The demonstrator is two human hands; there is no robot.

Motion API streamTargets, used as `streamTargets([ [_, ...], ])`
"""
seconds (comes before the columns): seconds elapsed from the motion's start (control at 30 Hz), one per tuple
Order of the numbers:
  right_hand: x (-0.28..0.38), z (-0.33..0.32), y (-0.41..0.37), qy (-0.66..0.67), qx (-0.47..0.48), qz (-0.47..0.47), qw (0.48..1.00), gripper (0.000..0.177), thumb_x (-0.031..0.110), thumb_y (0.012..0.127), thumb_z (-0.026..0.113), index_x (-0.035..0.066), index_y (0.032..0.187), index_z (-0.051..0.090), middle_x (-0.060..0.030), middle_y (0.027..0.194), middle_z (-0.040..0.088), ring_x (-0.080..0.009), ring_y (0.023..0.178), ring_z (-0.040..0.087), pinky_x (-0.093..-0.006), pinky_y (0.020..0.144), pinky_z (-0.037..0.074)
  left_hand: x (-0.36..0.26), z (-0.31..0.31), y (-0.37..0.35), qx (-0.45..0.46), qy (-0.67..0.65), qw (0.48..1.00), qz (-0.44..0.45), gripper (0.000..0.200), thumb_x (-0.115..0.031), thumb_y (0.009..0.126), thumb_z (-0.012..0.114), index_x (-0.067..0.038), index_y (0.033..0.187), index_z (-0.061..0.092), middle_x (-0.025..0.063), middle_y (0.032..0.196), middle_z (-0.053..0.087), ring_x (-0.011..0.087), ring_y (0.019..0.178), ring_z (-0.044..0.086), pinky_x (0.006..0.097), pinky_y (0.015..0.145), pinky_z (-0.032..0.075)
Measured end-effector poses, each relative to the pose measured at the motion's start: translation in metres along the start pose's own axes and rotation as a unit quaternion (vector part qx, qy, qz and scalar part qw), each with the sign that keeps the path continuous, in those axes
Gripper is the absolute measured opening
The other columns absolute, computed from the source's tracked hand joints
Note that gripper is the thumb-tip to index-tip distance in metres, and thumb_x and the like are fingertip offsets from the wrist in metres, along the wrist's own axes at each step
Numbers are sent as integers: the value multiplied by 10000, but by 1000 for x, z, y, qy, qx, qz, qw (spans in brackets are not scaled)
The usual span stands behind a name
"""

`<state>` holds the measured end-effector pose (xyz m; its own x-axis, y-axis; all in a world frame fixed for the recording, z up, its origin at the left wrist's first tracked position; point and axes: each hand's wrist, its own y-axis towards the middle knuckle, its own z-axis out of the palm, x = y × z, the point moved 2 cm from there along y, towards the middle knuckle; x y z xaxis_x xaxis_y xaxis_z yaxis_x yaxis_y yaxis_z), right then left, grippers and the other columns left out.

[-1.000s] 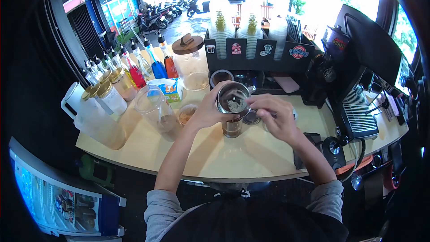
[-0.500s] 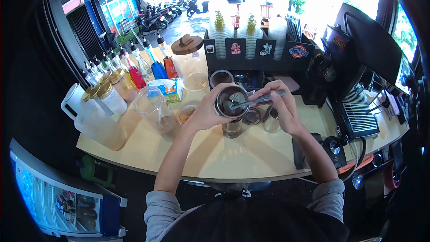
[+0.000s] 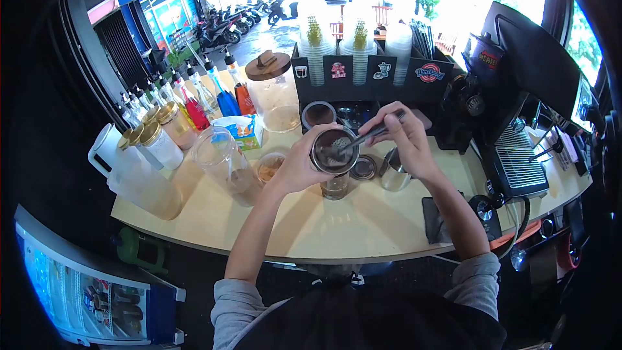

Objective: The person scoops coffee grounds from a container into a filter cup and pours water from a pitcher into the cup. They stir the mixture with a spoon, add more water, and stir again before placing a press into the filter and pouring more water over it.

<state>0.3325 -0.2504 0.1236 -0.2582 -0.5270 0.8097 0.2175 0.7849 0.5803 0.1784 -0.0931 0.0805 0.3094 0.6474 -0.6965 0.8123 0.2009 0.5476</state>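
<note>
My left hand [image 3: 300, 163] is wrapped round a round metal-rimmed cup [image 3: 335, 163], its mouth tipped toward me. The inside is dark, with a pale speckled patch near the spoon's end. In my right hand [image 3: 409, 146] is a metal spoon [image 3: 367, 137], gripped by its handle, its lower end in the cup. Below the cup stands a clear glass [image 3: 335, 188], partly hidden by it. A round dark lid [image 3: 364, 167] and a metal pitcher [image 3: 394, 172] are on the counter to the right. A small jar [image 3: 269, 167] with brownish contents sits beside my left hand.
Large plastic pitchers [image 3: 139, 178], a clear tall jug [image 3: 223, 168] and gold-lidded jars [image 3: 159, 146] stand at left. Behind are pump bottles [image 3: 224, 98], a wood-lidded jar [image 3: 272, 94] and a black cup organizer [image 3: 359, 71]. An espresso machine [image 3: 521, 168] is at right.
My right hand has risen slightly, and the spoon stands steeper in the cup. The metal pitcher at right is less covered by the hand. My left hand keeps its hold on the cup.
</note>
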Motion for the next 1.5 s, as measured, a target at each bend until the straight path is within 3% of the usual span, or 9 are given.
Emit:
streamTargets([
  [0.37, 16, -2, 18, -53, 18, 2, 998, 236, 202, 1032, 379, 7, 990, 505, -93, 865, 645, -112, 762, 628, -259, 684, 534, -8, 0, -1, 3, 17, 1000, 21, 814, -35, 585, 805, -76, 1312, 441, 100, 1284, 537, 229, 1211, 523, 350, 1045, 400],
  [0.43, 18, 6, 20, -59, 63, 22, 996, 235, 191, 1030, 384, 7, 960, 513, -80, 851, 646, -102, 745, 624, -254, 673, 536, -8, 2, 1, -1, 22, 1000, 17, 815, -34, 582, 801, -88, 1312, 442, 101, 1271, 535, 238, 1203, 526, 351, 1038, 407],
  [0.63, 13, 11, 23, -37, 11, 9, 999, 233, 186, 1028, 388, 3, 966, 519, -79, 861, 646, -100, 761, 627, -256, 676, 544, -12, 2, 1, -7, 36, 999, 25, 808, -29, 579, 792, -96, 1306, 446, 95, 1256, 533, 246, 1186, 532, 352, 1028, 414],
  [0.77, 13, 11, 20, -27, 37, 33, 998, 237, 194, 1028, 392, 2, 972, 520, -78, 850, 642, -99, 771, 628, -253, 669, 545, -11, 0, 0, -6, 27, 999, 19, 810, -21, 579, 786, -97, 1309, 443, 95, 1261, 529, 246, 1190, 529, 351, 1031, 411],
  [0.87, 16, 6, 23, -40, -24, 5, 999, 240, 202, 1027, 398, 2, 971, 519, -75, 829, 633, -99, 746, 625, -246, 650, 541, -9, 0, -1, -2, 19, 1000, 14, 809, -15, 577, 781, -98, 1308, 445, 94, 1261, 529, 243, 1196, 523, 355, 1037, 405],
  [0.93, 17, 8, 23, -46, 45, 23, 998, 254, 210, 1027, 401, -5, 963, 519, -71, 819, 629, -100, 715, 623, -241, 630, 535, -8, 1, 0, -6, 24, 999, 25, 799, -18, 580, 779, -99, 1304, 450, 92, 1253, 528, 245, 1195, 519, 359, 1037, 404],
  [1.17, 24, 14, 29, -91, 58, 20, 994, 246, 179, 1020, 409, -17, 927, 523, -60, 770, 629, -93, 642, 616, -241, 591, 528, -10, 3, 1, -4, 31, 999, 28, 783, -31, 591, 781, -102, 1299, 454, 96, 1239, 523, 258, 1184, 521, 366, 1024, 411],
  [1.3, 16, 20, 28, -72, -14, -35, 997, 237, 173, 1020, 399, -11, 929, 518, -62, 773, 634, -97, 659, 629, -246, 593, 537, -15, 4, 2, -7, 42, 999, 18, 772, -39, 601, 785, -100, 1296, 454, 98, 1241, 523, 250, 1178, 527, 362, 1019, 416],
  [1.5, 13, 16, 23, -57, -31, 9, 998, 249, 192, 1025, 395, -10, 936, 511, -68, 787, 634, -95, 671, 624, -239, 592, 537, -12, 3, 0, -16, 26, 999, 26, 775, -43, 600, 791, -96, 1295, 452, 96, 1238, 529, 228, 1183, 529, 351, 1020, 419],
])
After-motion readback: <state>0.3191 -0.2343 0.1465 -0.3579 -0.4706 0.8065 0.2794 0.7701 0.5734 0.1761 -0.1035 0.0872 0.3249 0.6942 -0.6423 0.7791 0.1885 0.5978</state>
